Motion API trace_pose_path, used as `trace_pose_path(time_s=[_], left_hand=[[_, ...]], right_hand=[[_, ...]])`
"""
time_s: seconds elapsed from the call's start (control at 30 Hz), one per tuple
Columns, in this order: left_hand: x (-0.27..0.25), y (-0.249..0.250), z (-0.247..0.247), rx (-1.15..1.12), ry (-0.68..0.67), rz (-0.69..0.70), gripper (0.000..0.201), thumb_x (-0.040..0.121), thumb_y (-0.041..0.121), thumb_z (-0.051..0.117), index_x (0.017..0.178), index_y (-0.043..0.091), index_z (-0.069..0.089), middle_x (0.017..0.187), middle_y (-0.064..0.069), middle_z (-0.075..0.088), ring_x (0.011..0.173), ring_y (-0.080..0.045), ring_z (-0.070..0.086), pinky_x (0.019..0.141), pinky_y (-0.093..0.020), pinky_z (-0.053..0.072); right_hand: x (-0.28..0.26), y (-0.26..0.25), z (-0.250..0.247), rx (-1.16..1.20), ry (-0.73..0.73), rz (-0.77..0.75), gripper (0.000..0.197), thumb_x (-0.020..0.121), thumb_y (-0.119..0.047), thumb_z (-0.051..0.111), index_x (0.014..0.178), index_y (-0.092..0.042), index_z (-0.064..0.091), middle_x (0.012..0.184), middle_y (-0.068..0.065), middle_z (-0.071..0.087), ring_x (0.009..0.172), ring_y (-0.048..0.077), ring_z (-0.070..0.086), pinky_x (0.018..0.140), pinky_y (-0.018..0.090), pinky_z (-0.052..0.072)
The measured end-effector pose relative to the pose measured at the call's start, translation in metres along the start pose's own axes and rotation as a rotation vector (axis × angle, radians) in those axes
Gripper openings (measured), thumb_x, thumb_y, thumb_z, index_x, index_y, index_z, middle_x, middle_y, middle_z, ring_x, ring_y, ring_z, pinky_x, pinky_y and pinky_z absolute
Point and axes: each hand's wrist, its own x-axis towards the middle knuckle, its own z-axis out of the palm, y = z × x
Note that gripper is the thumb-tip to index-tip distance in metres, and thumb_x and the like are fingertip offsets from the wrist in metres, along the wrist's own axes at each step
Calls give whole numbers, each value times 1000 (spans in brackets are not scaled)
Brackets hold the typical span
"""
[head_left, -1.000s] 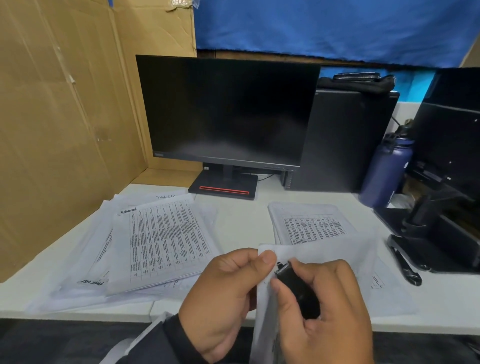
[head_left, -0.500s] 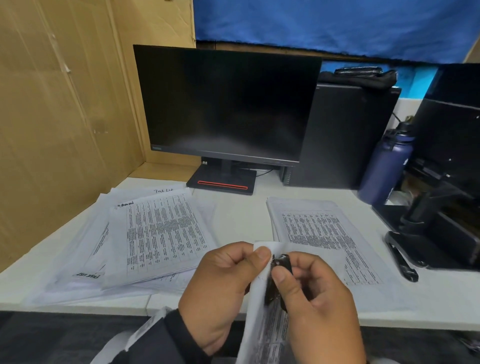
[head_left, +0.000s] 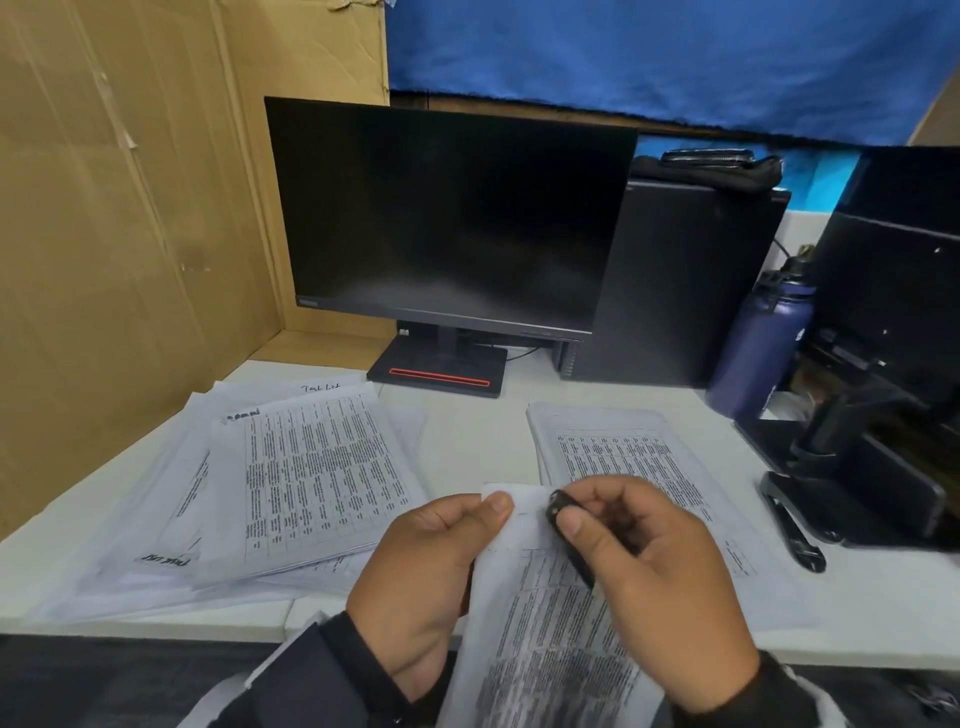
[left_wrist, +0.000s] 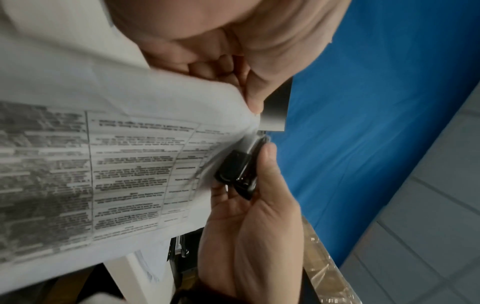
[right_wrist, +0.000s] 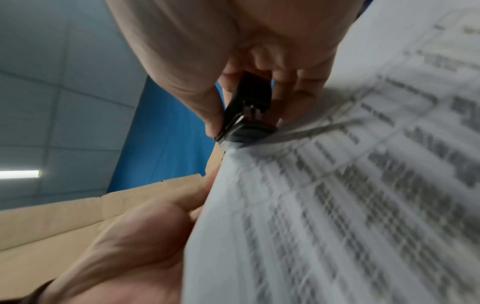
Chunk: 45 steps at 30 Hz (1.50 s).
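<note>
A bundle of printed sheets (head_left: 540, 618) hangs over the desk's front edge, held up by both hands. My left hand (head_left: 431, 571) pinches its top corner between thumb and fingers. My right hand (head_left: 654, 587) grips a small black stapler (head_left: 563, 525) whose mouth sits on the paper's top edge. In the left wrist view the stapler (left_wrist: 239, 170) bites the sheets (left_wrist: 103, 164) near the corner. In the right wrist view the stapler (right_wrist: 246, 115) sits between thumb and fingers against the sheets (right_wrist: 337, 205).
Two paper stacks lie on the white desk (head_left: 478, 436), one at left (head_left: 306, 478) and one at right (head_left: 623, 447). A dark monitor (head_left: 447, 218), a black computer case (head_left: 680, 280), a purple bottle (head_left: 758, 343) and a second monitor's stand (head_left: 852, 467) stand behind. Cardboard (head_left: 119, 208) walls the left.
The stapler has turned from flat across the sheets to its mouth on the top edge. Both hands with the bundle have shifted slightly right and up.
</note>
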Motion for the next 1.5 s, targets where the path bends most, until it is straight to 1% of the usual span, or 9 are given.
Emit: trace_pose_path(time_s=[0.17, 0.47, 0.57, 0.67, 0.8, 0.93, 1.07, 1.33, 1.5], left_hand=[[8, 2, -11, -70, 75, -80, 19, 88, 20, 75, 92, 1, 78, 92, -24, 79, 68, -28, 74, 66, -34, 61], [10, 8, -18, -47, 104, -115, 20, 91, 18, 73, 93, -1, 76, 91, -27, 77, 68, -31, 72, 72, -40, 59], [9, 9, -18, -34, 86, -111, 22, 94, 20, 71, 93, -2, 76, 90, -26, 77, 67, -30, 71, 74, -40, 57], [7, 6, -16, -9, 93, -91, 34, 96, 21, 69, 102, -13, 69, 102, -35, 74, 82, -34, 70, 87, -46, 53], [1, 2, -8, 44, 51, -41, 53, 82, 39, 82, 94, -9, 66, 99, -35, 72, 86, -31, 61, 92, -50, 48], [-6, 0, -3, 85, -88, -42, 37, 78, 38, 86, 86, 6, 70, 81, -19, 61, 78, -27, 53, 80, -42, 41], [-11, 5, -2, 89, -123, -70, 35, 88, 28, 75, 95, -7, 71, 85, -21, 69, 77, -27, 62, 75, -34, 49], [-22, 10, 4, 187, -146, 22, 21, 90, 25, 73, 79, 8, 79, 76, -14, 71, 68, -21, 64, 67, -29, 53], [-27, 9, 8, 300, -109, 221, 24, 92, 21, 72, 75, 6, 77, 71, -18, 68, 69, -20, 57, 70, -31, 47]], right_hand=[[48, 17, -34, 36, 125, 145, 7, 86, -8, 75, 90, -14, 73, 78, 4, 75, 66, 13, 67, 63, 19, 54], [95, 101, -90, -271, -9, 547, 6, 84, 1, 74, 88, 1, 70, 77, 19, 74, 66, 27, 63, 72, 46, 55], [94, 78, -100, -533, 78, 408, 7, 85, -21, 74, 78, -22, 72, 81, 1, 75, 81, 24, 68, 85, 45, 55], [66, 26, -90, -454, 257, 88, 10, 88, -24, 68, 78, -22, 66, 75, -8, 68, 77, 16, 64, 73, 31, 50], [2, -21, -29, -401, -254, -397, 10, 90, -24, 68, 91, -33, 67, 87, -14, 64, 79, 6, 62, 66, 12, 45], [-14, -5, -4, -635, -319, -569, 42, 83, -13, 58, 116, -38, 65, 102, -13, 54, 84, 8, 57, 59, 29, 53], [-19, 3, 4, -549, -132, -624, 26, 91, -18, 60, 115, -29, 60, 98, -8, 59, 76, 15, 62, 60, 31, 53], [-23, -7, 5, -584, -19, -433, 7, 90, -32, 53, 85, -29, 55, 74, -13, 54, 67, 9, 54, 61, 24, 43], [-16, -18, 13, -59, -34, 157, 19, 86, -24, 60, 69, -16, 63, 62, 2, 63, 57, 15, 59, 62, 30, 46]])
